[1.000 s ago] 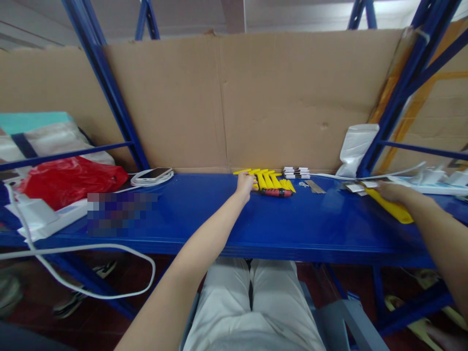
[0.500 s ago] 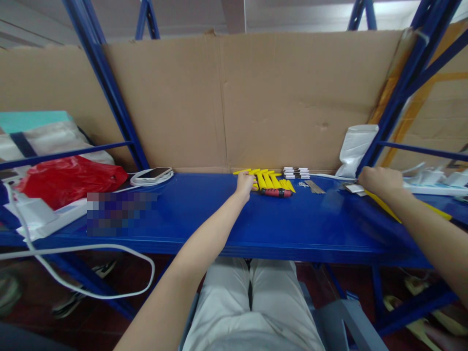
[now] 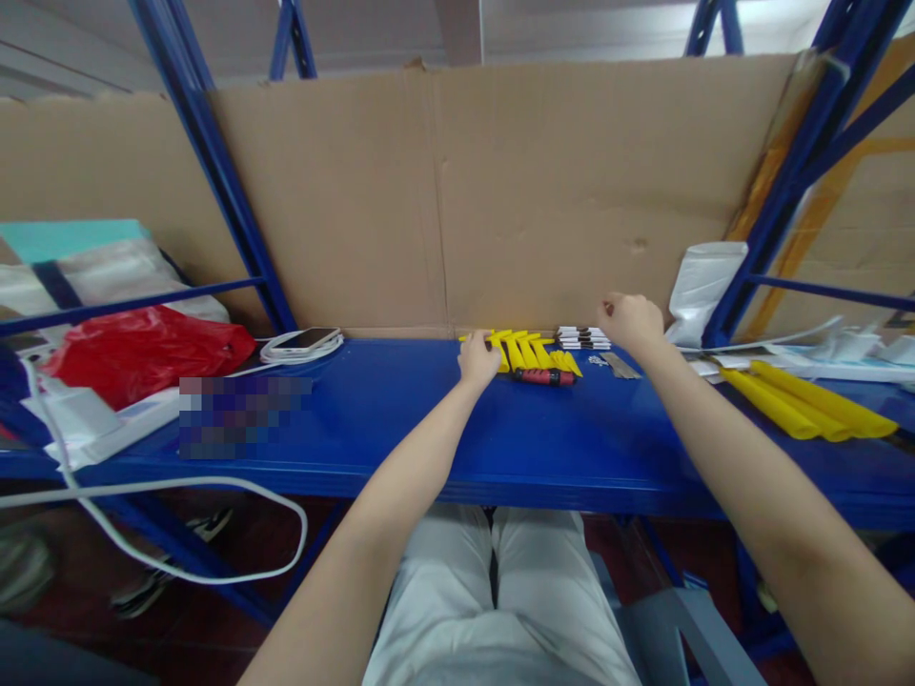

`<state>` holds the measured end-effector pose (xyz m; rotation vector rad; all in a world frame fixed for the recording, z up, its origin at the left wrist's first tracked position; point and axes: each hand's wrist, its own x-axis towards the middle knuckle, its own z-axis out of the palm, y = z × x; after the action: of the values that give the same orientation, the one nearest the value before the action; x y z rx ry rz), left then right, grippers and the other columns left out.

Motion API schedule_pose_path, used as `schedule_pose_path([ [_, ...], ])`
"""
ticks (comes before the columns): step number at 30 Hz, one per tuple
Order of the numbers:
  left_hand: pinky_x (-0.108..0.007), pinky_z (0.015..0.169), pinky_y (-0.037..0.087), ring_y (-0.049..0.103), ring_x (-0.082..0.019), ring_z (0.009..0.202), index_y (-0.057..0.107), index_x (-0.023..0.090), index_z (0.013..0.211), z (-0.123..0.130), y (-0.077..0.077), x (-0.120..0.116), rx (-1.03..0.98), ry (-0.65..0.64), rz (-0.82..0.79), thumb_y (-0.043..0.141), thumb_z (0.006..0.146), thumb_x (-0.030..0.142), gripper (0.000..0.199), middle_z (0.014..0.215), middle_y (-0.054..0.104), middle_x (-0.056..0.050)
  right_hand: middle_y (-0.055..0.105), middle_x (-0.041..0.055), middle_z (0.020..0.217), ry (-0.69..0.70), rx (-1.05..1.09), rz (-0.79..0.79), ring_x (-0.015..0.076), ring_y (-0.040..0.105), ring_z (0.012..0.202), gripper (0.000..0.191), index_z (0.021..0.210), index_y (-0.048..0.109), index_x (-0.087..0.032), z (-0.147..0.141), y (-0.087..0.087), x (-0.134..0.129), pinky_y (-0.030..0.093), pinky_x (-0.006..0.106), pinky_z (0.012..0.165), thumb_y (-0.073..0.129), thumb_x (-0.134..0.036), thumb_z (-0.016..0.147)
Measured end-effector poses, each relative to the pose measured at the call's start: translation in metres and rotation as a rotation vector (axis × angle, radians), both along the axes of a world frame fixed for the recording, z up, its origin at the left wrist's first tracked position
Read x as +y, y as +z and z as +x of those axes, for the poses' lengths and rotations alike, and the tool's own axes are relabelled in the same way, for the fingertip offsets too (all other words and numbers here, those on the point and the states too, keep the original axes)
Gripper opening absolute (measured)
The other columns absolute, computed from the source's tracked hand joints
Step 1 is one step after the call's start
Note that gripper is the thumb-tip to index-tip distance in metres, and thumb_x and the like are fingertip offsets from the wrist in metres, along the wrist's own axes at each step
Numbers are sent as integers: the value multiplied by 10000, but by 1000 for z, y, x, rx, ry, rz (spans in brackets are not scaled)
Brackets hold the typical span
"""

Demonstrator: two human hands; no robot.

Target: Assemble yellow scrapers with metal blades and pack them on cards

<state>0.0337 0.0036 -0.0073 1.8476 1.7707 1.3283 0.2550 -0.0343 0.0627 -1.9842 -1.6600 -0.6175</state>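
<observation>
My left hand point(image 3: 478, 360) rests on the blue table with its fingers curled at the left end of a row of flat yellow pieces point(image 3: 525, 353); what is between its fingertips is hidden. Just in front of the row lies a dark red screwdriver-like handle point(image 3: 544, 377) with black bands. My right hand point(image 3: 633, 322) is closed and raised above the table, right of a stack of white bundles point(image 3: 582, 337) with black bands. Whether it holds something small cannot be seen. Below it are thin grey metal strips point(image 3: 620, 366) and some tiny pale parts point(image 3: 597, 360).
Long yellow sleeves point(image 3: 807, 405) lie at the right, beside a white power strip point(image 3: 801, 360). A white pouch point(image 3: 704, 291) leans against the cardboard wall point(image 3: 543, 191). On the left are a phone point(image 3: 315, 339) on a coiled cable, a red plastic bag point(image 3: 153, 353) and a blurred patch.
My right hand has moved left from the yellow sleeves at the right to above the metal strips, uncovering the sleeves. My left hand has stayed by the yellow pieces.
</observation>
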Motion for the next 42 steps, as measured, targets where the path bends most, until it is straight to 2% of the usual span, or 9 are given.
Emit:
schedule_pose_path([
  [2, -421, 956, 419, 489, -259, 1199, 631, 259, 1055, -2, -1, -3, 191, 18, -71, 513, 772, 181, 317, 1218, 600, -58, 697, 175, 955, 28, 65, 15, 278, 653, 896, 369, 990, 697, -144, -7, -8, 3, 463, 326, 728, 370, -273, 879],
  [5, -491, 951, 399, 458, -301, 1216, 637, 279, 1084, -2, -3, -8, 404, -45, -171, 513, 779, 249, 331, 1261, 580, -61, 706, 148, 950, 61, 95, -36, 259, 653, 899, 362, 995, 705, -166, -7, -27, 7, 458, 303, 720, 384, -276, 869],
  [8, -536, 985, 349, 407, -315, 1250, 595, 270, 1170, -2, -6, -9, 539, -106, -180, 497, 806, 313, 380, 1319, 542, -80, 717, 124, 927, 106, 85, -114, 240, 656, 897, 342, 959, 720, -178, 2, -40, 8, 456, 283, 724, 412, -282, 853],
  [10, -562, 1007, 313, 381, -319, 1266, 560, 266, 1221, -3, -7, -10, 578, -129, -175, 475, 834, 362, 408, 1347, 518, -90, 724, 108, 885, 139, 115, -128, 229, 658, 898, 343, 946, 723, -175, 7, -43, 9, 457, 274, 734, 409, -275, 851],
  [16, -631, 1028, 225, 375, -357, 1265, 557, 284, 1248, -6, -9, -9, 599, -211, -125, 460, 872, 413, 409, 1330, 518, -129, 725, 71, 799, 241, 201, -150, 188, 665, 790, 310, 884, 728, -181, 11, -45, 13, 460, 247, 718, 428, -242, 834],
  [22, -650, 1051, 136, 390, -354, 1266, 654, 263, 1057, -5, -13, -5, 469, -228, -74, 539, 844, 353, 259, 1189, 599, -130, 724, 62, 795, 343, 167, -109, 173, 661, 783, 292, 870, 724, -184, 10, -53, 20, 459, 229, 691, 439, -237, 833],
  [26, -658, 1051, 100, 380, -338, 1289, 651, 259, 958, -4, -15, -3, 405, -253, -75, 569, 827, 331, 170, 1111, 630, -114, 725, 65, 812, 355, 157, -122, 172, 659, 788, 291, 880, 723, -184, 6, -53, 20, 456, 226, 689, 441, -244, 838],
  [35, -607, 1038, 227, 405, -310, 1261, 582, 248, 1047, -4, -14, -4, 556, -183, -87, 443, 895, 343, 227, 1173, 581, -140, 720, 67, 821, 384, 146, -139, 171, 655, 787, 291, 851, 724, -176, 1, -54, 19, 448, 227, 707, 438, -225, 832],
  [42, -500, 995, 342, 503, -273, 1162, 538, 266, 1122, -6, -11, -1, 398, -120, -37, 428, 895, 251, 252, 1149, 572, -125, 717, 67, 797, 409, 139, -145, 174, 652, 765, 295, 828, 722, -181, 1, -55, 20, 448, 234, 690, 431, -225, 825],
])
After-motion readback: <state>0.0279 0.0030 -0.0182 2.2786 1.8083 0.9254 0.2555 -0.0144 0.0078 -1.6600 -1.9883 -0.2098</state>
